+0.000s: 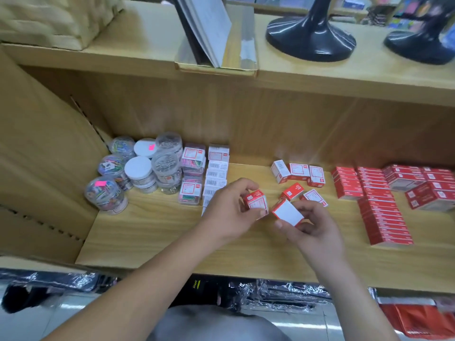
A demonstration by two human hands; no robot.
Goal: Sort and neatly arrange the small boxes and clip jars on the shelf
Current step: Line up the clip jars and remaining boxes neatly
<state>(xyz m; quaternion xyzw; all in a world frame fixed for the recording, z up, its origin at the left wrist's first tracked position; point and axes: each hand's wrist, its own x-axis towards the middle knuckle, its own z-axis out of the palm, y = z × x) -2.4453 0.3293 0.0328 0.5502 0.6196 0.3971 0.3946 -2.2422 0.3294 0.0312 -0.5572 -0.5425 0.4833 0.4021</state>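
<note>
My left hand [230, 210] grips a small red-and-white box [256, 201] above the middle of the wooden shelf [160, 237]. Close beside it, my right hand [312, 227] holds another small box [286, 212], white face up. Several loose small boxes [299, 179] lie just behind my hands. A column of white boxes [216, 172] and boxes of coloured clips [193, 159] stand to the left of my hands. Clear clip jars [138, 168] are stacked at the shelf's far left.
Rows of flat red boxes [380, 207] and larger red packs [418, 185] fill the shelf's right side. The upper shelf carries a document stand [216, 62], two black round bases [311, 39] and a woven basket [49, 20]. A cardboard panel [37, 143] walls the left.
</note>
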